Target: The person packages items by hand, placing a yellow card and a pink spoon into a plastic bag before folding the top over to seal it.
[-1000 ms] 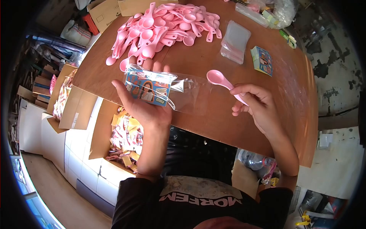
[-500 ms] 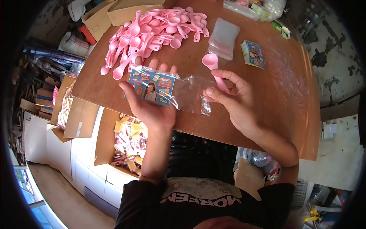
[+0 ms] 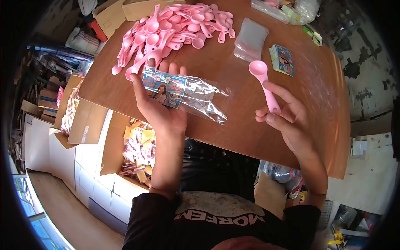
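- The left hand [image 3: 162, 116] is facing palm up, its fingers and thumb standing apart, and is supporting a clear plastic bag [image 3: 204, 99] from beneath
- A blue printed card [image 3: 164, 89] is lying inside the bag, at the end over the palm and fingers, while the other end is extending past the hand towards the right hand [image 3: 293, 121]
- The right hand is pinching a pink spoon [image 3: 266, 89] by its handle, fingers and thumb closing on it; the spoon's bowl is pointing away from the person and its handle end is sitting near the thumb
- The spoon is hanging above the table [image 3: 250, 141], apart from the bag
- A heap of pink spoons [image 3: 166, 31] is covering the table's far side, beyond the left hand
- A stack of clear bags [image 3: 252, 37] is lying to the right of the heap, and a stack of cards [image 3: 283, 60] is lying just beside those bags
- A cardboard box [image 3: 112, 146] is standing below the table edge, to the left of the left forearm, and is holding many small packets [image 3: 139, 146]
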`<move>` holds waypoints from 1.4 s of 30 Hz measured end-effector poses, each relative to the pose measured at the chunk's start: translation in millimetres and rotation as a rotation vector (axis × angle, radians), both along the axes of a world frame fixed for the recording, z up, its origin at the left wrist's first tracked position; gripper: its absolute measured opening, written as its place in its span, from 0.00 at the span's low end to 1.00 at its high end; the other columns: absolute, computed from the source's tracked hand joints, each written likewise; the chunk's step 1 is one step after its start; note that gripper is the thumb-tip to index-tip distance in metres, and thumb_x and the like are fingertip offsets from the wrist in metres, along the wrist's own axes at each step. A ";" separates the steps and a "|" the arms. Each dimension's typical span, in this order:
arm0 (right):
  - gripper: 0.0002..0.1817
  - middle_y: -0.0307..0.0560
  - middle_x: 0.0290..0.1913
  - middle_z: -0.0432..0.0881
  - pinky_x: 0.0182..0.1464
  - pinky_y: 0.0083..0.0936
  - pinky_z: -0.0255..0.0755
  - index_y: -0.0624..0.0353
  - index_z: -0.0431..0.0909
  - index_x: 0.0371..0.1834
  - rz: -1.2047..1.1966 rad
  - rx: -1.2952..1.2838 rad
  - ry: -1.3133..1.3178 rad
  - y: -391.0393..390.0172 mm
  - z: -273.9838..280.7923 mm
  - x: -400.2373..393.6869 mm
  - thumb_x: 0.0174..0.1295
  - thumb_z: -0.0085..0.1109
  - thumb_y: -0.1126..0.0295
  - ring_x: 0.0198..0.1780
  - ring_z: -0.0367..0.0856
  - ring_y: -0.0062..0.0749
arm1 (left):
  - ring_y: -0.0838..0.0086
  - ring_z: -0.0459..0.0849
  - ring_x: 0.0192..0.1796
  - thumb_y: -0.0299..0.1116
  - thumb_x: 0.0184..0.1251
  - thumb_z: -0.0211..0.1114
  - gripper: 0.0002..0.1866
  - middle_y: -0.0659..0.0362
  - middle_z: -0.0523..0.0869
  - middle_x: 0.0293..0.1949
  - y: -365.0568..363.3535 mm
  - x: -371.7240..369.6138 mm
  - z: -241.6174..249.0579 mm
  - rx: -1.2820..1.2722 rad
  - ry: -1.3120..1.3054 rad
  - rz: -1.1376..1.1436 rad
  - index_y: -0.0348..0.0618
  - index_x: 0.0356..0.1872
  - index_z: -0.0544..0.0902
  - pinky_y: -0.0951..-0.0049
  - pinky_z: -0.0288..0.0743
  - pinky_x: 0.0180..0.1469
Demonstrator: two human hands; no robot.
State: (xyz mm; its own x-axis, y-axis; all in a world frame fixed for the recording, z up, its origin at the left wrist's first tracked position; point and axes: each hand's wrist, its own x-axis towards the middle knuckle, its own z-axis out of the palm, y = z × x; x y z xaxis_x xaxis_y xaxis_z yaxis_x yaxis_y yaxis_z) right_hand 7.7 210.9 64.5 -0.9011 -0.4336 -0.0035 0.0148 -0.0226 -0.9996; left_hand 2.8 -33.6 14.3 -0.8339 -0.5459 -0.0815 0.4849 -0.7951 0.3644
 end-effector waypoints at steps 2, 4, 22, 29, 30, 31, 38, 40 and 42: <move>0.27 0.50 0.55 0.74 0.50 0.28 0.80 0.67 0.67 0.65 0.074 0.064 -0.064 11.9 2.6 2.6 0.61 0.60 0.81 0.45 0.84 0.31 | 0.60 0.78 0.55 0.58 0.69 0.56 0.32 0.49 0.77 0.52 -5.8 -3.1 -5.0 0.038 0.050 -0.045 0.38 0.59 0.71 0.52 0.72 0.63; 0.29 0.49 0.50 0.77 0.48 0.28 0.81 0.67 0.65 0.67 0.184 0.162 -0.124 24.6 -0.4 6.0 0.61 0.61 0.80 0.42 0.85 0.31 | 0.60 0.78 0.54 0.58 0.69 0.56 0.32 0.49 0.77 0.52 -5.6 -4.9 -3.1 0.043 0.029 -0.035 0.39 0.59 0.71 0.52 0.72 0.62; 0.28 0.52 0.50 0.77 0.45 0.28 0.83 0.67 0.68 0.63 0.304 -0.100 -0.315 8.0 -24.7 -4.4 0.59 0.65 0.76 0.41 0.85 0.33 | 0.62 0.78 0.52 0.55 0.71 0.54 0.31 0.53 0.78 0.48 22.5 2.3 -3.1 0.003 0.052 -0.156 0.37 0.61 0.70 0.56 0.70 0.61; 0.31 0.58 0.55 0.76 0.47 0.29 0.83 0.66 0.63 0.64 0.258 -0.201 -0.306 0.5 -31.7 -5.7 0.58 0.66 0.77 0.45 0.85 0.36 | 0.57 0.80 0.52 0.56 0.70 0.55 0.32 0.50 0.78 0.48 30.8 -0.1 -6.3 -0.003 0.069 -0.186 0.45 0.65 0.64 0.50 0.72 0.61; 0.31 0.60 0.58 0.74 0.47 0.30 0.83 0.66 0.62 0.64 0.268 -0.157 -0.283 2.3 -30.2 -5.1 0.58 0.66 0.77 0.46 0.85 0.37 | 0.59 0.78 0.53 0.55 0.71 0.54 0.31 0.51 0.78 0.48 29.9 0.0 -1.1 0.027 0.038 -0.162 0.42 0.64 0.66 0.51 0.70 0.62; 0.32 0.62 0.60 0.73 0.48 0.30 0.83 0.66 0.61 0.64 0.280 -0.112 -0.258 3.6 -28.6 -5.1 0.58 0.66 0.78 0.47 0.85 0.38 | 0.61 0.77 0.53 0.54 0.72 0.53 0.30 0.52 0.78 0.49 29.1 -0.4 1.8 0.058 0.010 -0.135 0.39 0.62 0.68 0.52 0.68 0.63; 0.34 0.63 0.63 0.71 0.53 0.33 0.81 0.66 0.60 0.64 0.266 -0.137 -0.184 -4.2 -30.9 -4.7 0.55 0.67 0.81 0.54 0.81 0.41 | 0.59 0.81 0.50 0.53 0.71 0.55 0.27 0.50 0.80 0.45 34.4 0.2 -10.7 0.110 0.090 -0.341 0.46 0.61 0.67 0.47 0.72 0.62; 0.34 0.61 0.63 0.71 0.56 0.33 0.80 0.65 0.60 0.64 0.291 -0.192 -0.104 -4.7 -33.4 -5.4 0.55 0.68 0.82 0.57 0.79 0.41 | 0.60 0.80 0.50 0.52 0.72 0.53 0.25 0.51 0.80 0.45 34.6 0.2 -10.6 0.115 0.075 -0.354 0.43 0.58 0.69 0.48 0.70 0.63; 0.35 0.59 0.62 0.73 0.55 0.31 0.80 0.65 0.59 0.65 0.276 -0.143 -0.044 -2.5 -33.0 -4.6 0.55 0.68 0.82 0.57 0.79 0.39 | 0.60 0.80 0.51 0.51 0.73 0.52 0.24 0.51 0.80 0.44 35.5 1.5 -8.7 0.122 0.063 -0.364 0.40 0.56 0.70 0.49 0.69 0.64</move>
